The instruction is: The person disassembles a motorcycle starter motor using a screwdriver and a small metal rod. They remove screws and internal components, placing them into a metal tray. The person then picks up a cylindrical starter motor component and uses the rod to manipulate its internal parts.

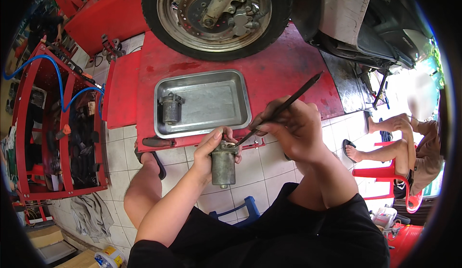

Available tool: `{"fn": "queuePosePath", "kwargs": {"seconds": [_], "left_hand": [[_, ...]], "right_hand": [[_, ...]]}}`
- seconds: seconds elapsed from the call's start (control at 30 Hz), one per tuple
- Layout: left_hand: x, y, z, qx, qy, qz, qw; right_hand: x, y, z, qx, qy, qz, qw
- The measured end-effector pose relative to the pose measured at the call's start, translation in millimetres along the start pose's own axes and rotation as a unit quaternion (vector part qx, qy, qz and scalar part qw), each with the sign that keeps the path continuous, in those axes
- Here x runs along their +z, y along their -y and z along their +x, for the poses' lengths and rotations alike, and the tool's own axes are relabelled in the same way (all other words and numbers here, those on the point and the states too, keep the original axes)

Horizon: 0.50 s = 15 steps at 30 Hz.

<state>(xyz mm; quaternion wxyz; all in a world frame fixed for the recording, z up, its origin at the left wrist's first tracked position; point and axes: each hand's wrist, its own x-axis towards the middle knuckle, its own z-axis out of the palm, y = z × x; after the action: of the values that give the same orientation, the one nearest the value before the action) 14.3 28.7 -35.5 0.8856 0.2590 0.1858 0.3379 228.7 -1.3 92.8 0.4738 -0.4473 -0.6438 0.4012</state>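
My left hand (pixel 210 147) is closed round the upper end of a grey metal cylindrical motor (pixel 224 167), perhaps a starter motor, held upright in front of the red platform. In my right hand (pixel 296 126) is a slim dark pointed tool (pixel 299 93), gripped like a pen. Its lower tip reaches the motor's top; the exact contact is too small to tell. A second, similar motor (pixel 171 109) stands in the left part of a shallow metal tray (pixel 202 132), just beyond my hands. Beside my left hand, a dark-handled tool (pixel 158 143) lies on the platform edge.
A scooter's front wheel (pixel 216 51) rests on the red platform (pixel 308 58) behind the tray. At left stands a red tool cart (pixel 72 191) with a blue hose (pixel 60 78). A blue stool (pixel 251 208) is below my hands. Another person (pixel 426 143) sits at right on a red chair (pixel 385 172).
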Motion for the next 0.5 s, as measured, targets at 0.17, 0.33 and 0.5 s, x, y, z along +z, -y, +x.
{"fn": "queuePosePath", "kwargs": {"seconds": [0.17, 0.33, 0.5], "left_hand": [[3, 0, -1, -0.003, -0.011, 0.005, 1.0], [-4, -3, -4, 0.012, 0.009, -0.033, 0.999], [-11, 0, -4, 0.016, -0.006, -0.047, 0.999]], "right_hand": [[0, 1, 6, -0.022, 0.01, -0.043, 0.999], [3, -9, 6, -0.025, 0.019, 0.031, 0.999], [20, -16, 1, -0.003, -0.046, 0.064, 0.997]]}}
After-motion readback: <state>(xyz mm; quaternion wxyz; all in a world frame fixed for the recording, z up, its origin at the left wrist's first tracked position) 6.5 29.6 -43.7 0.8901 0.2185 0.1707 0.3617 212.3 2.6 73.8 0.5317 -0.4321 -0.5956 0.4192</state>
